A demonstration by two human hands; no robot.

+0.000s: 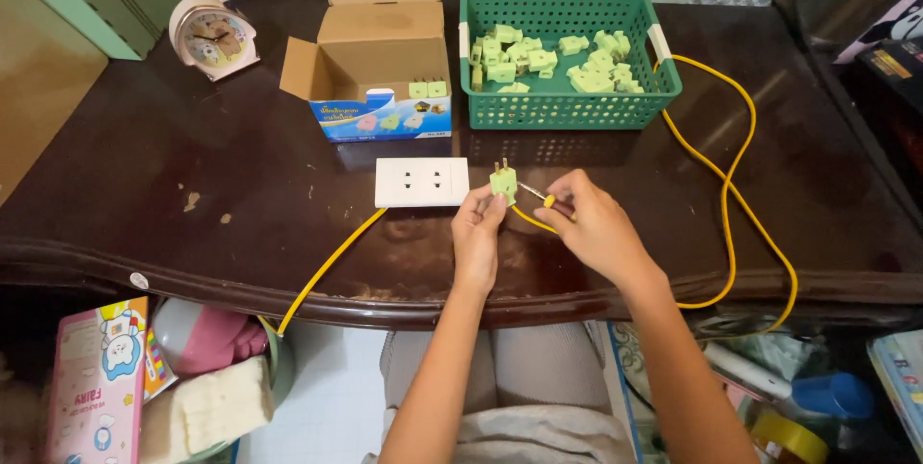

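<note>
**Plug held upright in left hand, screwdriver tip meeting it from the right**

Left hand [478, 225]: fingers closed around a light green plug [503, 181], gripped at its lower part. The plug is held just above the dark surface [240, 175], prongs pointing up and away from the person. Its long axis runs roughly upright in the picture, tilted very slightly.

Right hand [588, 224]: fingers closed on a small screwdriver [540, 197] with a yellow collar. The shaft lies nearly level, pointing left and a little up toward the plug. The tip is at or touching the plug's right side; exact contact is too small to confirm.

Key relation: the plug lies directly left of the right hand, and the screwdriver axis crosses the plug's axis at close to a right angle. The left hand is the nearer of the two, already on the plug; the right hand reaches it only through the tool.

A yellow cable [731, 185] runs from beneath the hands, loops far right past the green basket [567, 108], and returns to the surface edge. A second yellow stretch leaves the white socket plate [421, 181], which lies just left of the plug, apart from it.

Surroundings: the basket holds many like green plugs. An open cardboard box [375, 60] stands left of it with a few plugs inside. A pink alarm clock [213, 36] sits at the far left corner.
</note>
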